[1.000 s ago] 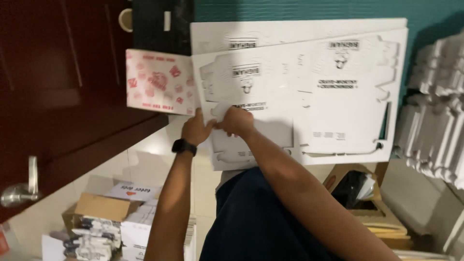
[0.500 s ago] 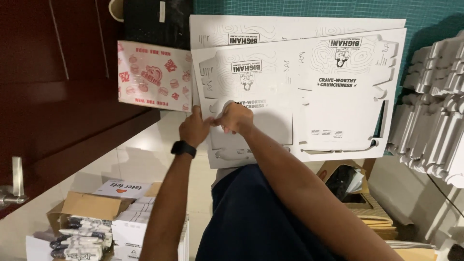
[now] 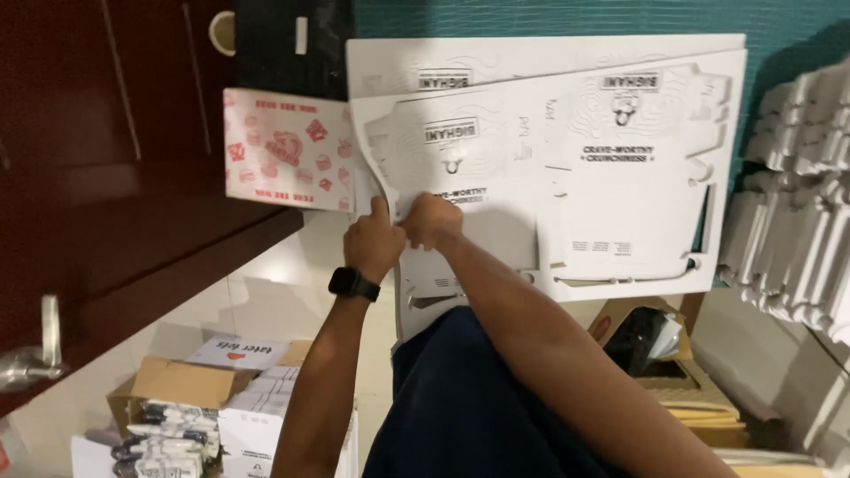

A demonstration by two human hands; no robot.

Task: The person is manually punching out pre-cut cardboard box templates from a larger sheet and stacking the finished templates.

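1. My left hand (image 3: pixel 374 241), black smartwatch (image 3: pixel 354 284) on the wrist, pinches the left edge of the flat white die-cut cardboard box blank (image 3: pixel 460 177), thumb up along the edge.
2. My right hand (image 3: pixel 431 221) is curled shut on the same blank, touching the left hand at its 3 o'clock.
3. The blank lies on a stack of white printed cardboard sheets (image 3: pixel 637 168), spreading toward 2 o'clock.
4. At 10 o'clock of my hands sits a pink paper sheet with red food drawings (image 3: pixel 283 159).
5. At 7 o'clock, an open brown carton (image 3: pixel 168 385) with small boxes.
6. At 3 o'clock, far right, stacked white folded boxes (image 3: pixel 797 239).
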